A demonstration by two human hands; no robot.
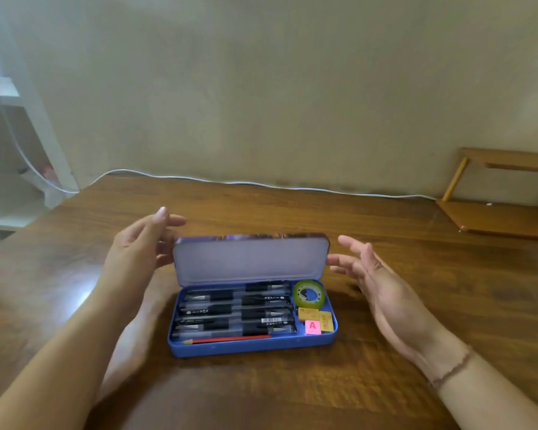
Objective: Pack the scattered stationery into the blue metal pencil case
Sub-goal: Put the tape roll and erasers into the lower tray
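Two hands (143,243) (367,274) flanking open pencil case (252,344), white cable (261,183) behind

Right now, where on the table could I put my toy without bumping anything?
Bare wood lies between the pencil case and the white cable by the wall, and along the near table edge between the forearms. It is crowded beside the case's lid, where the left hand and right hand hover open.

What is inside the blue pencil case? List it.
Inside the blue pencil case: black pens in rows, a red pencil at the front, a green tape roll, yellow erasers and a pink eraser. Anything beneath the pens is hidden.
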